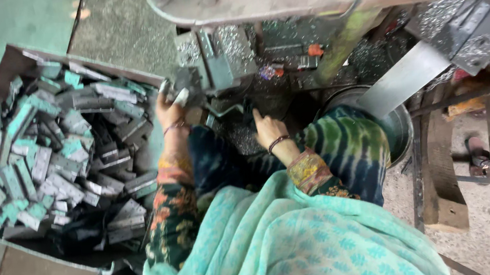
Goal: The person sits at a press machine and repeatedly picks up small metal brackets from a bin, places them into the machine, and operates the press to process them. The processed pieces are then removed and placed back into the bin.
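Head view: left hand point(172, 106) fingers hold a grey metal piece point(188, 79) at the press point(230, 59), close to the bin point(9, 63); right hand point(265, 128) fingers rest narrow, empty.

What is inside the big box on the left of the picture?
The box holds a loose heap of flat grey metal pieces, many tinged green. The heap covers the box floor, so whatever lies beneath cannot be seen.
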